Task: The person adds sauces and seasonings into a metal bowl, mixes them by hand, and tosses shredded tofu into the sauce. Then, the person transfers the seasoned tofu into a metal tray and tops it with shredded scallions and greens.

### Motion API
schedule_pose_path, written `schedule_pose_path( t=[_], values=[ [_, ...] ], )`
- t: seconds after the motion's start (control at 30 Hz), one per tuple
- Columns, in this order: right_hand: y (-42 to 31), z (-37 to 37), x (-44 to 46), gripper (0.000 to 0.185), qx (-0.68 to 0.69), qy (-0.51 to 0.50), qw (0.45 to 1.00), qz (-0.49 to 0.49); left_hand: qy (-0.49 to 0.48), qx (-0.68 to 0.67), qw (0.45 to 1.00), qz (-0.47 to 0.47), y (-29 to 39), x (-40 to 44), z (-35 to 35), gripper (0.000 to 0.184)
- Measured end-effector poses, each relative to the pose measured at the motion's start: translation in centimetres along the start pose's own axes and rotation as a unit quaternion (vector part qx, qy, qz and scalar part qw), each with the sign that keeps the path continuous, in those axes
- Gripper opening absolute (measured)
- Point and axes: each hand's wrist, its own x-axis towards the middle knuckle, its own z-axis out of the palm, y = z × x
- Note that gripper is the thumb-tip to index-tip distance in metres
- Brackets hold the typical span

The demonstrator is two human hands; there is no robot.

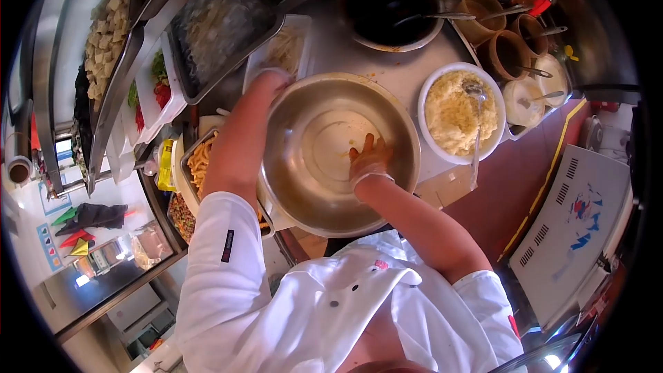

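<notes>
A wide steel bowl sits in front of me. Inside it my right hand, in a thin clear glove, has its fingers spread over the inner wall; orange-brown stains mark the fingertips, and nothing is held. A few small yellowish bits lie on the bowl's bottom. My left hand, also gloved, is at the bowl's far left rim, beside a white tray of pale shreds. Its fingers are mostly hidden, so whether it grips the rim I cannot tell.
Right of the bowl stands a white tub of yellowish crumbly food with a spoon. Behind are a pot of dark liquid and several seasoning jars. Metal food pans hang over the left side; a fried-strip tray is at lower left.
</notes>
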Motion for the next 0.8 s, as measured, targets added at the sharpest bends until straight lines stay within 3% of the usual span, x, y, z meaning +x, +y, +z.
schedule_pose_path(
  t=[0.07, 0.13, 0.2, 0.27, 0.4, 0.47, 0.57, 0.67, 0.77, 0.8],
  values=[
    [-0.1, 0.1, -0.3, 0.060, -0.018, 0.009, 1.000, -0.005, 0.060, 0.090, 0.994, -0.007, 0.1, 1.0, 0.7, 0.066],
    [-0.1, 0.3, -0.4, 0.060, -0.024, 0.022, 0.999, -0.004, 0.228, 0.032, 0.972, -0.038, -0.1, 0.2, 2.1, 0.063],
    [-0.2, 0.7, -0.1, 0.058, -0.019, 0.037, 0.999, -0.001, 0.278, -0.001, 0.959, -0.052, -0.6, 0.2, 2.1, 0.071],
    [0.1, -0.5, -0.7, 0.056, 0.004, 0.023, 1.000, 0.001, 0.211, -0.008, 0.976, -0.050, -2.0, 1.7, 1.1, 0.084],
    [-0.1, 0.6, -0.4, 0.053, -0.036, 0.059, 0.998, 0.010, 0.260, -0.195, 0.945, 0.024, -0.7, -2.0, -2.0, 0.076],
    [-0.1, -0.4, -1.0, 0.054, -0.023, 0.031, 0.999, 0.006, 0.272, -0.295, 0.913, 0.078, 0.7, -4.4, -3.6, 0.073],
    [-0.1, -0.6, -0.7, 0.055, -0.012, 0.029, 0.999, 0.008, 0.319, -0.291, 0.899, 0.076, 2.3, -4.7, -3.9, 0.076],
    [-0.2, -0.2, -0.3, 0.055, -0.004, 0.043, 0.999, 0.014, 0.313, -0.240, 0.918, 0.036, 1.7, 1.2, -2.5, 0.083],
    [-0.5, -0.1, -0.3, 0.053, -0.003, 0.045, 0.999, 0.018, 0.211, -0.160, 0.964, 0.026, 4.1, 0.1, -3.4, 0.084],
    [-0.6, -0.2, -0.3, 0.053, -0.004, 0.044, 0.999, 0.021, 0.230, -0.156, 0.960, 0.019, 4.7, -0.2, -3.6, 0.083]
  ],
)
